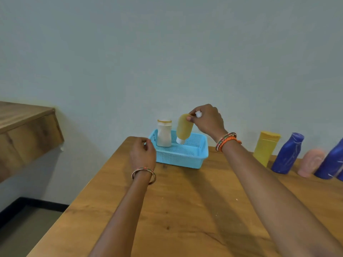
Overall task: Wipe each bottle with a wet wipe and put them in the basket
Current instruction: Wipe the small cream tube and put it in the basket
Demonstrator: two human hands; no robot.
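A light blue basket (182, 158) sits at the far end of the wooden table (185, 210). A white bottle (164, 134) stands upright in its left part. My right hand (207, 119) grips a mustard-yellow bottle (184, 129) by its upper end and holds it cap-down over the basket, with a bit of white wet wipe (198, 114) between its fingers. My left hand (143, 151) hovers with loosely curled fingers at the basket's left rim and holds nothing that I can see.
Along the table's right side stand a yellow bottle (265, 147), a blue bottle (288, 153), a pink bottle (310, 162) and another blue bottle (331, 162). A wooden shelf (27, 130) juts from the wall at left. The table's left edge drops to the floor.
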